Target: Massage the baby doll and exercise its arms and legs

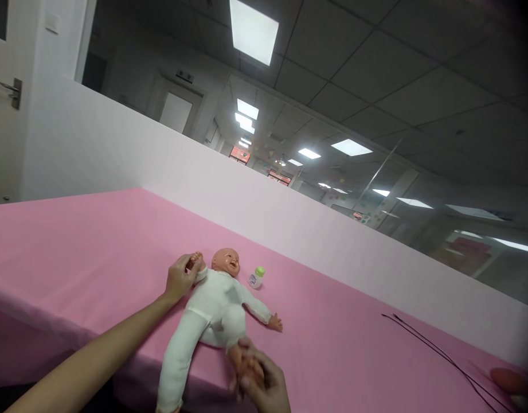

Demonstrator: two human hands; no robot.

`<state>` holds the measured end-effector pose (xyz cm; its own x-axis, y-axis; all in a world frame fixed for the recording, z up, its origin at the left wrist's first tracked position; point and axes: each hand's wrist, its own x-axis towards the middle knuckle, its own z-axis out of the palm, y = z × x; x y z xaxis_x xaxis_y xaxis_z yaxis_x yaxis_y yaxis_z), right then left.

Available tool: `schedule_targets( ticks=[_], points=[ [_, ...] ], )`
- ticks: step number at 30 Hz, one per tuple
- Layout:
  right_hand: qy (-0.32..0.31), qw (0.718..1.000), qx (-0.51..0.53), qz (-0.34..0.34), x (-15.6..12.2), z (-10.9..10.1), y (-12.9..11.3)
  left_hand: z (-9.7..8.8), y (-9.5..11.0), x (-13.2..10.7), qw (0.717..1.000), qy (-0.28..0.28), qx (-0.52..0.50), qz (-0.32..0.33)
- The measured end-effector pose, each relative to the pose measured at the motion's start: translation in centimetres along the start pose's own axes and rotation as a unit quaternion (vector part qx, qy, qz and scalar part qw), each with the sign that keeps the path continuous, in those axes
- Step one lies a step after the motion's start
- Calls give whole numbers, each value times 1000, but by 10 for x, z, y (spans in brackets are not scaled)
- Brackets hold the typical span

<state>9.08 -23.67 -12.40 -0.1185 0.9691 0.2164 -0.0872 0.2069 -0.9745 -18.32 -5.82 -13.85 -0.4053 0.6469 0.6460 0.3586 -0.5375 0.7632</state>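
Observation:
A baby doll (216,295) with a white cloth body lies on its back on the pink-covered table, its head toward the wall. My left hand (181,278) is closed around the doll's hand, on the left side of the picture. Near the table's front edge, my right hand (264,378) grips the doll's foot, and that leg is bent at the knee. The doll's other leg stretches toward me past the edge, and its other arm lies out to the right. Beside the doll's head stands a small white bottle (255,279) with a green cap.
The pink cloth (341,344) covers the whole table. Behind it runs a low white wall (264,206) topped by a glass window. Dark thin cables (440,350) lie at the right, close to a blurred reddish-brown object (508,380). A door (8,115) stands at the far left.

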Motion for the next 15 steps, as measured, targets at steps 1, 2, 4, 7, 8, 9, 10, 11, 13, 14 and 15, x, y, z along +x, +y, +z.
schedule_targets(
  ticks=[1, 2, 4, 7, 8, 9, 10, 11, 13, 14, 15],
  points=[
    [55, 998, -3, -9, 7, 13, 0, 1, 1, -3, 998, -38, 11, 45],
    [86, 996, -6, -12, 14, 27, 1, 1, 1, -5, 994, -72, 24, 83],
    [102, 995, -10, -14, 29, 51, 6, 0, 0, -8, 984, -114, 49, 127],
    [89, 996, -1, -23, 38, 68, 13, -1, 1, -8, 983, -117, 57, 127],
    [72, 997, 6, -19, 35, 68, 13, 0, 2, -7, 986, -109, 50, 116],
    [43, 999, 11, -11, 31, 63, 11, 0, 2, -6, 990, -96, 39, 100],
    [4, 1000, 12, -7, 25, 56, 7, 1, 3, -5, 993, -80, 26, 78],
    [-44, 999, 7, -9, 18, 47, 1, 1, 3, -3, 997, -60, 11, 49],
    [-170, 985, -21, -8, 5, 27, -13, 2, 0, 2, 999, -10, -16, -30],
    [-229, 972, -41, 1, 0, 17, -19, 1, -3, 5, 997, 18, -23, -75],
    [-278, 959, -60, 17, -4, 9, -23, 0, -7, 9, 991, 47, -25, -120]
  ],
)
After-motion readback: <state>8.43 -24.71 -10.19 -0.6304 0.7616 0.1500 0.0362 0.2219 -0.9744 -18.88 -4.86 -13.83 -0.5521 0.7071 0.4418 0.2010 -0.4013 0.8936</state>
